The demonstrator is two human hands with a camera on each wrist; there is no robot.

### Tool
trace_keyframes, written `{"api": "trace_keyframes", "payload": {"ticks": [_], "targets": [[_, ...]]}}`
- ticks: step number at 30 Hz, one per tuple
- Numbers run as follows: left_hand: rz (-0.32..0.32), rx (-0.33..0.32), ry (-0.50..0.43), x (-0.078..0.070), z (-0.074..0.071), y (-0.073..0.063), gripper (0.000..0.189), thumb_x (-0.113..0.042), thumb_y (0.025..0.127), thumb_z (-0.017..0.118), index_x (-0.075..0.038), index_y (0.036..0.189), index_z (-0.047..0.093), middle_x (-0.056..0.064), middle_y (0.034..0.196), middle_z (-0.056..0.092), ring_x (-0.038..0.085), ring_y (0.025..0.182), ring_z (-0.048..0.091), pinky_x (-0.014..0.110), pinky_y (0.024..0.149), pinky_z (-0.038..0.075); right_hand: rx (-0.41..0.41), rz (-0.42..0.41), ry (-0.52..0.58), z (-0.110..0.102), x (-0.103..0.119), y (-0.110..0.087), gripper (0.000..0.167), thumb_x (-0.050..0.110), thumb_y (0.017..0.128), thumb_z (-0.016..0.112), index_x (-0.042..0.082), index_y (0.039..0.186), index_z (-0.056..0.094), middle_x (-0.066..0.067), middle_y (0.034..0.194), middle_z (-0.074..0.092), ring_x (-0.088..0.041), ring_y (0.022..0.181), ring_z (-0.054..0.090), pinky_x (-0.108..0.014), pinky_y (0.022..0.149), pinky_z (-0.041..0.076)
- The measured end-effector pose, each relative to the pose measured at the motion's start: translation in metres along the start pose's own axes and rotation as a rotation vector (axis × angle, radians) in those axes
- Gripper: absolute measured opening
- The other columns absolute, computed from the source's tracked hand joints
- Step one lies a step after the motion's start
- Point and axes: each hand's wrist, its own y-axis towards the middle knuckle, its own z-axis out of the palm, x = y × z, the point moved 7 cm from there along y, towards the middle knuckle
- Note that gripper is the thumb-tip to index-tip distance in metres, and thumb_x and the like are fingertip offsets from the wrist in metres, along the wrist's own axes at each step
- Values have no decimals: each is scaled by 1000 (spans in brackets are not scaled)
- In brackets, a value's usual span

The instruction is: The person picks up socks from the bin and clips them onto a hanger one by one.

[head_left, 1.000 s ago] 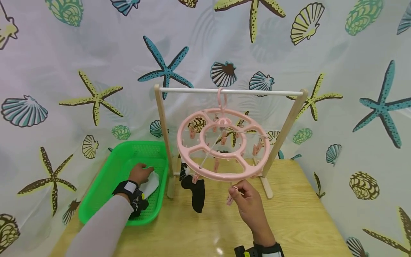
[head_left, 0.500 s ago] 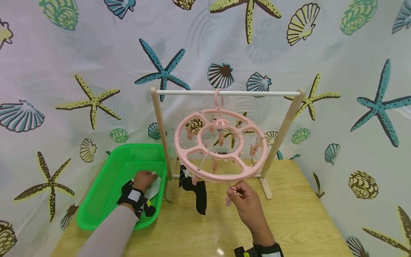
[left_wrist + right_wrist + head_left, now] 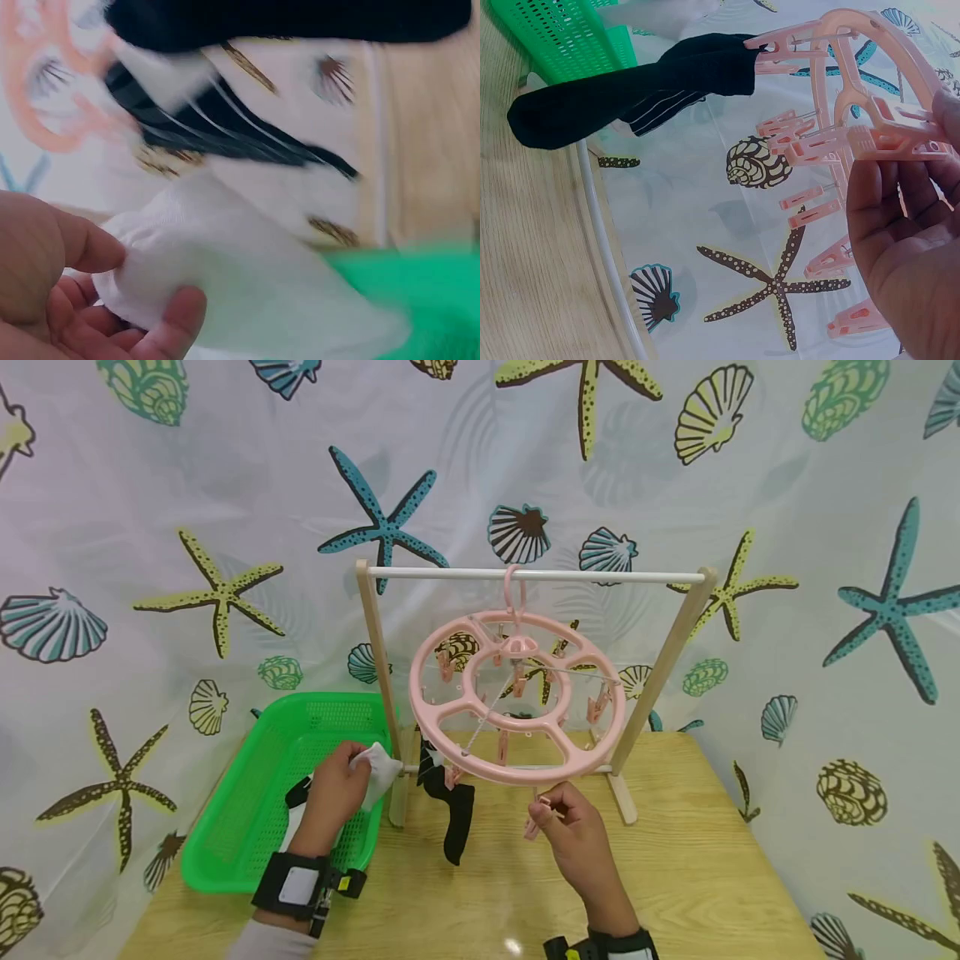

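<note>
My left hand (image 3: 339,789) pinches a white sock (image 3: 381,774) between thumb and fingers, over the right rim of the green basket (image 3: 225,827). In the left wrist view the white sock (image 3: 240,270) hangs out limp from the fingertips. My right hand (image 3: 577,839) grips a pink clothespin (image 3: 900,135) hanging from the front of the round pink hanger (image 3: 517,770). A black sock (image 3: 645,90) dangles from a neighbouring clothespin (image 3: 791,45), and a dark striped sock (image 3: 667,112) shows behind it.
The hanger hooks over the white bar (image 3: 442,574) of a wooden stand (image 3: 660,668) on the wooden table (image 3: 675,877). Several other clothespins hang around the ring. More black and white socks (image 3: 296,806) lie inside the basket. A patterned curtain (image 3: 300,460) covers the back.
My left hand has reached down into the basket, taken hold of the white sock, and lifted it toward the right rim. My right hand stays on its clothespin.
</note>
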Motion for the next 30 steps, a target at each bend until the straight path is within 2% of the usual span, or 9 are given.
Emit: {"api": "trace_keyframes", "payload": {"ticks": [3, 8, 10, 16, 21, 23, 28, 30], "targets": [[-1, -14, -59, -16, -2, -18, 25, -23, 101, 58, -3, 115, 64, 16, 100, 66, 27, 82, 59, 38, 65, 46, 0, 4, 2, 1, 0, 0, 10, 0, 97, 59, 4, 89, 56, -11, 80, 64, -20, 71, 65, -32, 61, 53], [-31, -10, -115, -26, 4, -43, 23, -28, 94, 71, -8, 105, 72, 8, 96, 66, 21, 83, 56, 34, 69, 45, -7, 11, 12, 1, -2, -1, 9, -2, 97, 59, 3, 89, 56, -12, 79, 64, -19, 72, 65, -32, 62, 53], [-30, 4, -146, -28, 10, -51, 17, -23, 95, 70, -8, 102, 72, 7, 97, 67, 19, 82, 58, 33, 70, 47, -7, 18, 19, 2, -2, -1, 10, -2, 97, 59, 2, 89, 56, -12, 79, 64, -19, 72, 65, -32, 62, 53], [-48, 90, -338, -38, 36, -73, 10, -13, 98, 64, -3, 101, 64, 12, 99, 66, 16, 74, 67, 27, 63, 56, -4, 6, 26, 4, 0, -1, 9, -3, 97, 59, 2, 89, 56, -12, 80, 64, -19, 72, 65, -32, 63, 53], [15, 120, -456, -59, 57, -88, 12, -8, 94, 68, 0, 102, 66, 11, 96, 67, 15, 75, 66, 27, 64, 57, -3, 5, 21, 5, 1, -1, 10, -2, 97, 59, 2, 89, 55, -11, 80, 64, -20, 72, 65, -33, 63, 54], [49, 158, -481, -68, 67, -93, 17, -8, 93, 69, 2, 107, 67, 11, 99, 68, 16, 81, 66, 26, 66, 56, -10, 18, 22, 4, 2, -1, 10, -1, 97, 59, 2, 88, 55, -11, 80, 64, -20, 72, 65, -33, 63, 54], [125, 249, -454, -84, 89, -101, 20, -12, 93, 69, 0, 110, 70, 11, 108, 69, 24, 101, 66, 27, 77, 54, -34, 27, 22, 4, 2, -1, 10, -1, 96, 61, 3, 88, 57, -9, 80, 64, -18, 73, 65, -32, 61, 53], [142, 264, -447, -88, 96, -102, 16, -14, 94, 68, -2, 106, 70, 8, 105, 70, 23, 101, 67, 28, 77, 54, -39, 20, 28, 4, 2, -2, 10, -1, 95, 61, 3, 88, 57, -8, 78, 64, -18, 72, 65, -32, 61, 53]]}}
